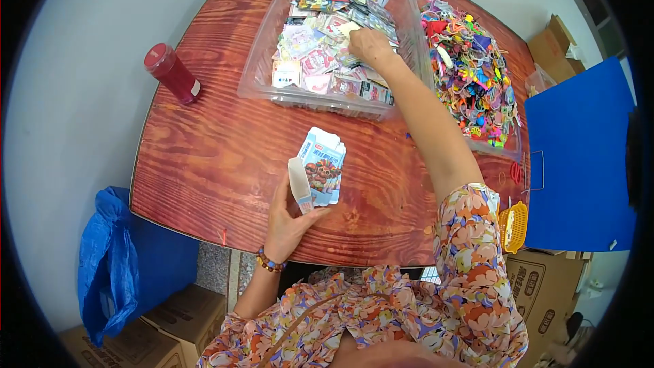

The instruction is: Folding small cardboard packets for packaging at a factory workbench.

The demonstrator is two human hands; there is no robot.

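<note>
My left hand [285, 228] is closed around the lower end of a small light-blue cardboard box [323, 170] printed with cartoon figures. The box tilts over the near part of the table, with a pale flap standing out on its left side. My right arm stretches forward into a clear plastic bin [269, 39] heaped with small flat packets and cards [319, 61]. Among them, at the bin's right side, my right hand [371, 48] has its fingers curled down onto the packets. A pale yellow packet lies by its fingertips; whatever is between the fingers is hidden.
Right of the bin, another clear tray overflows with colourful small trinkets [477, 75]. A red-lidded bottle [174, 75] stands at the left. Red-handled scissors [516, 173] and a yellow basket [514, 226] sit by the right edge, beside a blue panel [579, 163]. A blue bag [112, 259] hangs lower left.
</note>
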